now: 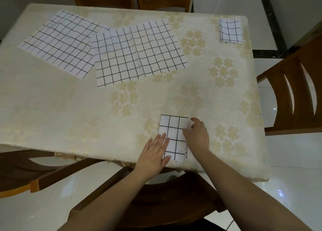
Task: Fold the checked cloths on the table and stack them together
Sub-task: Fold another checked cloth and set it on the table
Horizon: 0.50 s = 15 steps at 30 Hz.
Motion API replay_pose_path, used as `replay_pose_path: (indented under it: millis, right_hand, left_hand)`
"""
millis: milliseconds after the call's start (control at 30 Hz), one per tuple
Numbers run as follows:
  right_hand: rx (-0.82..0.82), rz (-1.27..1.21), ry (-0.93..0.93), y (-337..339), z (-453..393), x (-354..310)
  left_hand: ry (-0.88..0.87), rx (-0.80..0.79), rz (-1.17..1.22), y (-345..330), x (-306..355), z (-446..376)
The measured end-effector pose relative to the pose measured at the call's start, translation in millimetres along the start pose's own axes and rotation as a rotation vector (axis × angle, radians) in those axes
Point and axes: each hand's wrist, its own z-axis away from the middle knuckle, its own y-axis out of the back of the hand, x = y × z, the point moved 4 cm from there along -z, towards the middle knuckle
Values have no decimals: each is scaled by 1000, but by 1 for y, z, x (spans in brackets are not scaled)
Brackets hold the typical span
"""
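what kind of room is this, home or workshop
Most likely a home dining room: a table under a floral cover, wooden dining chairs set round it, and a glossy tiled floor.

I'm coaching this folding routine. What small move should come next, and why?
Probably lift the folded cloth onto the folded stack at the far right corner: the left hand lies flat on it and the right hand pinches its edge.

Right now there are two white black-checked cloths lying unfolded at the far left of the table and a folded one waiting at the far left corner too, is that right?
Not quite. The head view shows the small folded white black-checked cloth at the far right corner of the floral-covered table, not the left. The two unfolded checked cloths do lie at the far left.
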Motion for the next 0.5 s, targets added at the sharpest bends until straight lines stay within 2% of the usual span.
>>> replay_pose_path:
  millis: [67, 167, 300, 400, 500]
  right_hand:
    - [97, 93, 125, 3, 0, -4]
    - [84, 224, 371, -5, -1, -14]
    - [-82, 471, 696, -24, -3, -27]
    - [-316, 498, 881, -36, -4, -33]
    - [-423, 540, 944, -38, -12, -27]
  left_hand:
    - [4, 4, -4, -3, 3, 0]
    - [15, 1, -16, -5, 4, 0]
    - [9, -18, -41, -8, 1, -1]
    - [1, -8, -53, -9, 1, 0]
    - [-6, -4, -56, -10, 0, 3]
